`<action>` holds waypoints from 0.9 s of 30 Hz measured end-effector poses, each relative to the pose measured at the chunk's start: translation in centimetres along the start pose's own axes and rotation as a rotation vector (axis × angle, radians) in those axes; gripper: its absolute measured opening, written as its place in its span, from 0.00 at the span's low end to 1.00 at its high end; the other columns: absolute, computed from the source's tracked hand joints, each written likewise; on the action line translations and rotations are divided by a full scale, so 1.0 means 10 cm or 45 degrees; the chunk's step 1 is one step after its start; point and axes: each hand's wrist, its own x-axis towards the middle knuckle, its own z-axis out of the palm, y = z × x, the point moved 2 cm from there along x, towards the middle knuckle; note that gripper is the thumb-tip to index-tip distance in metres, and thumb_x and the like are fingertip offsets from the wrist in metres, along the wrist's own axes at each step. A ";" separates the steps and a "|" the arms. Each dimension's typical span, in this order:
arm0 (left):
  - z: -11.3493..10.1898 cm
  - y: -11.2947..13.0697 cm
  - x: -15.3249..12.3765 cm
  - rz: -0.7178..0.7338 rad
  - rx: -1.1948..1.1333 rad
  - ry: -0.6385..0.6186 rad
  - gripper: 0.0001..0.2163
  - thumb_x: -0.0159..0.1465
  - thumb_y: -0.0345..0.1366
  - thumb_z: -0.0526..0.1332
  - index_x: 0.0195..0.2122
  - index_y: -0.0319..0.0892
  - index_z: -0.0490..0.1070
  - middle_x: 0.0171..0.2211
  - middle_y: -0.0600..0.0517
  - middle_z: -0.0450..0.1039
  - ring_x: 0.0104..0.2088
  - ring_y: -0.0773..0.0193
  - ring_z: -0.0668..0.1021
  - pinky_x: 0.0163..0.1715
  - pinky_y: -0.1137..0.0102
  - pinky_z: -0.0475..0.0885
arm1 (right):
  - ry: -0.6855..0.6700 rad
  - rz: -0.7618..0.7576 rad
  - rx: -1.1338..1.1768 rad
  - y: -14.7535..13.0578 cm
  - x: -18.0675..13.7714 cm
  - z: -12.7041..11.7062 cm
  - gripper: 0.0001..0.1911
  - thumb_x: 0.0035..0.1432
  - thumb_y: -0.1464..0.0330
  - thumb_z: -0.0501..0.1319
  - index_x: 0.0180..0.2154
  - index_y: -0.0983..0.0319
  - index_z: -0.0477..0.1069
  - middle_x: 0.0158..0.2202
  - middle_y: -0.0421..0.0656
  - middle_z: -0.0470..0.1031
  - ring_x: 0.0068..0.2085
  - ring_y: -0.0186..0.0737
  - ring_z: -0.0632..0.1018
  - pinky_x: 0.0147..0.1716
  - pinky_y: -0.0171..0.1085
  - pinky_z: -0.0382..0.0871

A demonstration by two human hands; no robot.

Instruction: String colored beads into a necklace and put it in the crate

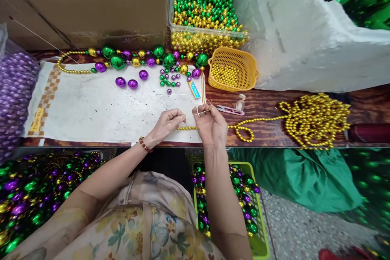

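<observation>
Over the front edge of a white cloth (76, 105), my left hand (169, 124) is closed in a pinch; what lies between its fingertips is too small to make out. My right hand (212, 124), palm partly up, pinches a thin, needle-like strand (202, 112), and a white band circles one finger. A string of small gold beads (187, 128) runs under both hands. Small pink-handled scissors (231, 110) lie just beyond my right fingers. Behind, a finished-looking strand of green, gold and purple beads (117, 61) lies along the cloth, with loose purple beads (133, 84) before it.
An orange basket (256, 74) of gold beads stands behind the scissors. A gold bead heap (317, 120) lies to the right. A cardboard box (91, 16), a clear bin (210, 32) and white foam (298, 57) line the back. A green crate (263, 227) sits below the table.
</observation>
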 end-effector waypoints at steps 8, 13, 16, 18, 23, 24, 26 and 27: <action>-0.05 0.26 0.01 0.095 0.067 -0.174 0.16 0.62 0.49 0.66 0.34 0.38 0.74 0.24 0.53 0.72 0.27 0.69 0.74 0.33 0.71 0.69 | -0.232 -0.320 -0.904 -0.14 -0.03 0.17 0.10 0.58 0.59 0.64 0.32 0.57 0.69 0.33 0.40 0.74 0.39 0.41 0.78 0.49 0.46 0.73; -0.01 0.57 -0.01 0.247 -0.010 -0.069 0.15 0.61 0.46 0.67 0.29 0.39 0.71 0.23 0.53 0.72 0.27 0.68 0.76 0.34 0.70 0.71 | -0.287 -0.393 -1.001 -0.02 -0.08 0.28 0.11 0.60 0.57 0.64 0.34 0.58 0.73 0.36 0.41 0.77 0.41 0.40 0.78 0.49 0.43 0.72; -0.07 0.72 -0.07 0.282 -0.109 -0.001 0.13 0.60 0.45 0.68 0.31 0.39 0.72 0.22 0.55 0.71 0.27 0.68 0.76 0.34 0.70 0.72 | -0.518 -0.282 -1.069 0.12 -0.15 0.31 0.14 0.61 0.54 0.64 0.36 0.58 0.76 0.35 0.41 0.78 0.40 0.40 0.78 0.47 0.41 0.72; -0.13 0.79 -0.11 0.272 -0.114 0.045 0.12 0.60 0.43 0.68 0.31 0.40 0.72 0.20 0.57 0.68 0.24 0.70 0.74 0.32 0.71 0.72 | -0.652 -0.232 -1.129 0.18 -0.20 0.30 0.15 0.61 0.54 0.64 0.37 0.59 0.77 0.34 0.40 0.78 0.38 0.39 0.78 0.44 0.40 0.72; -0.29 0.83 -0.17 0.260 0.052 0.132 0.07 0.62 0.38 0.63 0.31 0.40 0.70 0.20 0.60 0.64 0.19 0.74 0.65 0.33 0.70 0.72 | -0.732 -0.221 -1.438 0.19 -0.29 0.28 0.12 0.63 0.58 0.62 0.35 0.59 0.77 0.28 0.37 0.75 0.26 0.34 0.73 0.27 0.35 0.67; -0.31 0.81 -0.18 0.250 0.173 0.130 0.07 0.62 0.37 0.63 0.31 0.40 0.70 0.21 0.59 0.64 0.20 0.74 0.65 0.31 0.72 0.70 | -0.713 -0.288 -1.553 0.17 -0.31 0.29 0.11 0.63 0.59 0.61 0.35 0.59 0.77 0.28 0.38 0.75 0.26 0.35 0.73 0.27 0.35 0.66; -0.33 0.77 -0.18 0.239 0.490 0.058 0.06 0.62 0.36 0.62 0.31 0.40 0.72 0.22 0.57 0.66 0.22 0.71 0.67 0.27 0.73 0.64 | -0.666 -0.468 -1.802 0.12 -0.35 0.32 0.07 0.63 0.62 0.62 0.37 0.58 0.76 0.32 0.39 0.78 0.31 0.38 0.76 0.31 0.35 0.67; -0.33 0.75 -0.19 0.238 0.649 -0.015 0.07 0.63 0.36 0.61 0.30 0.40 0.73 0.22 0.56 0.67 0.23 0.70 0.67 0.26 0.73 0.62 | -0.653 -0.546 -1.917 0.10 -0.37 0.34 0.06 0.62 0.64 0.62 0.38 0.57 0.75 0.34 0.40 0.79 0.33 0.39 0.78 0.33 0.36 0.66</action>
